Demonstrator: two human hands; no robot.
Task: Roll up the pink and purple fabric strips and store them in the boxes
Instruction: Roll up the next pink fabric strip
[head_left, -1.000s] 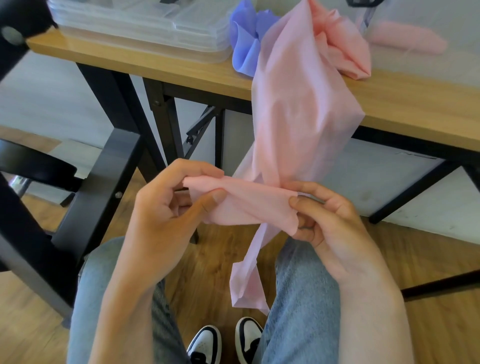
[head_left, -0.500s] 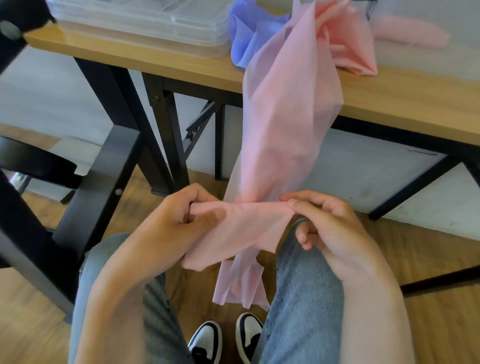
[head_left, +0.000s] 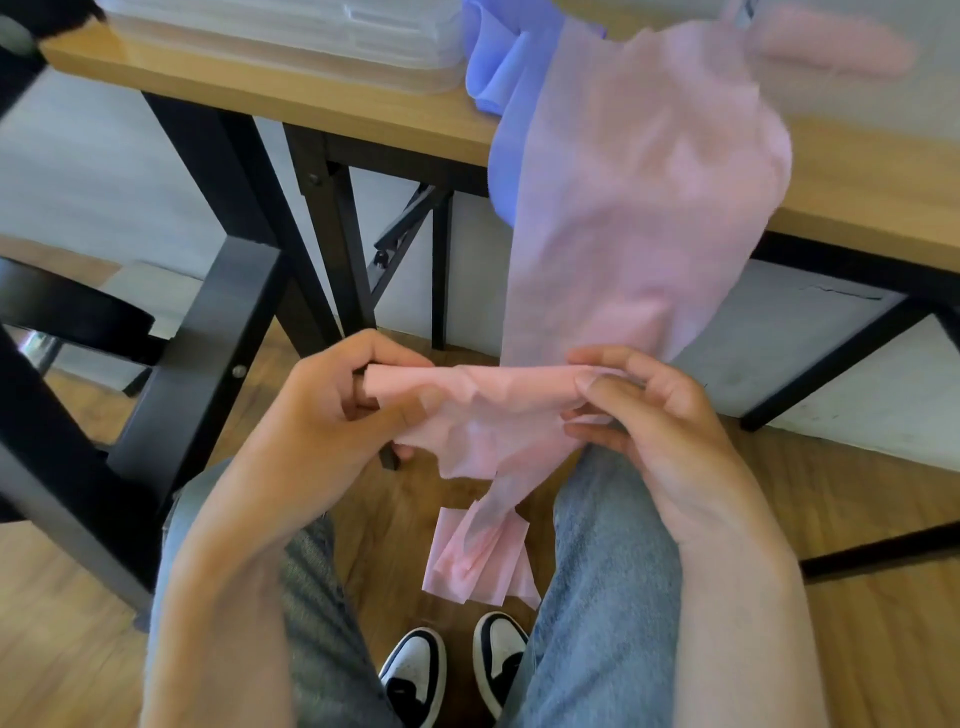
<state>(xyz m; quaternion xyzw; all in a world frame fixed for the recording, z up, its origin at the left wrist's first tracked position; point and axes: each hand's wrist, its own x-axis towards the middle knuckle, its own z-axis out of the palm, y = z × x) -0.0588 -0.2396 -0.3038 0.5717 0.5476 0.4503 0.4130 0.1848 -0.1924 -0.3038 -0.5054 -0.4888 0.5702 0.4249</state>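
open air lies between the knees down to the floor (head_left: 857, 649), while the surface (head_left: 857, 182) edge overhead, black legs (head_left: 332, 234) (left) and hanging pink strip (head_left: 639, 208) block forward reach.

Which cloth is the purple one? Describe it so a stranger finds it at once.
Start at the wooden table. At its front edge, right of the clear boxes, the purple strip lies bunched, one end hanging over. The pink strip partly covers it; only the purple one is untouched by hands.
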